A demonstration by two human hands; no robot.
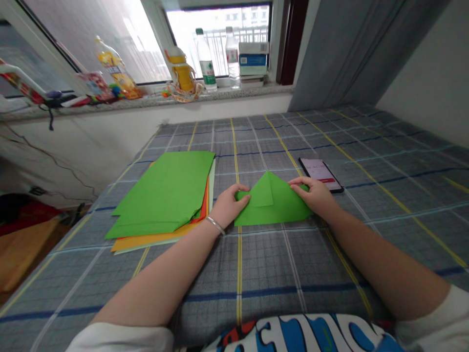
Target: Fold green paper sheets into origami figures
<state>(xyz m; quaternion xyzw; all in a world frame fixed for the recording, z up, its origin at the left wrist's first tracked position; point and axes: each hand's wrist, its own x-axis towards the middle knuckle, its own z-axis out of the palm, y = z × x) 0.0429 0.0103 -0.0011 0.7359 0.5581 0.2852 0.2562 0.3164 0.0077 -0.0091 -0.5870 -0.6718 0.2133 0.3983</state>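
Note:
A folded sheet of green paper (282,203) lies in front of me, its peak pointing away and one triangular flap folded over on its left half. My left hand (234,203) pinches its left corner between thumb and fingers; a silver bangle circles that wrist. At the right side, my right hand (311,193) grips the paper's edge, with the fingertips partly behind it. To the left is a stack of coloured paper (164,190), green on top, with orange, red and pale green sheets showing at the edges.
A phone (322,175) with a lit screen lies just beyond my right hand on the checked cloth (264,274). Along the windowsill (249,93) stand a yellow cup (182,73), water bottles (205,61), a drink bottle (117,68) and stacked boxes (253,59). A grey curtain (340,54) hangs at right.

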